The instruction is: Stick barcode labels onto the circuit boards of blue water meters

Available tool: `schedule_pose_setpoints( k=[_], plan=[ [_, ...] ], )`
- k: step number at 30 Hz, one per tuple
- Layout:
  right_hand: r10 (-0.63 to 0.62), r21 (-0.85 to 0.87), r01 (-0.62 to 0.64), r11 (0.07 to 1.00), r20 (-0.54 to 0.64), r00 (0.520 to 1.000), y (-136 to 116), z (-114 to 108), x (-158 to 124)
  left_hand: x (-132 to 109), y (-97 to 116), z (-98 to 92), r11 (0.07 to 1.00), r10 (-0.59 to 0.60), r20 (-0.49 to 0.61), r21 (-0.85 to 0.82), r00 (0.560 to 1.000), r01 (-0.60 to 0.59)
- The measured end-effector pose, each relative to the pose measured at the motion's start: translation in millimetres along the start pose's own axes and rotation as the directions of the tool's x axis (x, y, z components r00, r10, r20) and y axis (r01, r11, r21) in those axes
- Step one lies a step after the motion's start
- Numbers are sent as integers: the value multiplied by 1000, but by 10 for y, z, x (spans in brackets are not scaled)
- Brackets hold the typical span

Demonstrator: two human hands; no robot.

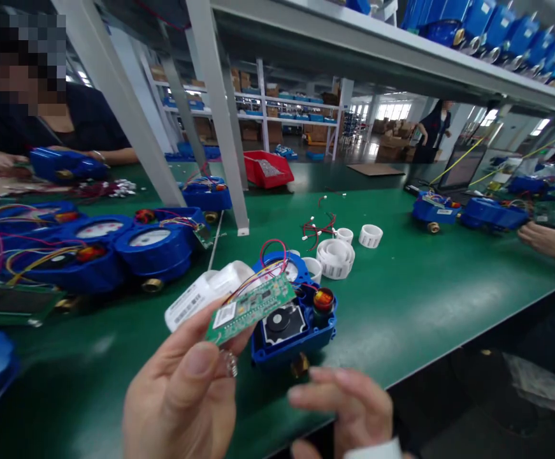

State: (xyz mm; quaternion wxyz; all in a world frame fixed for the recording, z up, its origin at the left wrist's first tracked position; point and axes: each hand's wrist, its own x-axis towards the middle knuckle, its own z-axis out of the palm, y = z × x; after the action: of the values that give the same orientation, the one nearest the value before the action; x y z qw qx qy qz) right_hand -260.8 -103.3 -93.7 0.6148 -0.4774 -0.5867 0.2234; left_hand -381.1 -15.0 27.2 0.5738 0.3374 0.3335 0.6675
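My left hand (181, 389) is raised near the table's front edge, its fingers pinched on a small green circuit board (253, 307) that bears a white label. Coloured wires run from the board to an open blue water meter (296, 319) standing just behind it, with a black round part and an orange-topped part inside. A white plastic block (201, 294) lies beside the meter. My right hand (348, 408) hovers below the meter, blurred, fingers loosely curled and apart, holding nothing that I can see.
Several blue meters (90, 248) with wiring crowd the left. White tape rolls (337, 255) and red-white wire leads (316, 228) lie behind. A red bin (268, 169) stands by a shelf post (224, 121). Other people's hands work at left (0, 158) and right (552, 239).
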Motion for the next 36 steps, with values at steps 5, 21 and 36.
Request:
schedule_pose_setpoints(
  k=[5, 21, 36],
  plan=[
    [-307, -117, 284, 952, -419, 855, -159, -102, 567, -6, -20, -24, 997, 75, 30, 4, 997, -75],
    [-78, 52, 79, 996, -30, 997, -309, -308, 877, -72, -47, 46, 999, 43, -7, -25, 999, -43],
    [-343, -82, 334, 939, -244, 907, -256, -271, 692, -57, -97, -12, 993, 122, 45, 4, 992, -122]
  ],
)
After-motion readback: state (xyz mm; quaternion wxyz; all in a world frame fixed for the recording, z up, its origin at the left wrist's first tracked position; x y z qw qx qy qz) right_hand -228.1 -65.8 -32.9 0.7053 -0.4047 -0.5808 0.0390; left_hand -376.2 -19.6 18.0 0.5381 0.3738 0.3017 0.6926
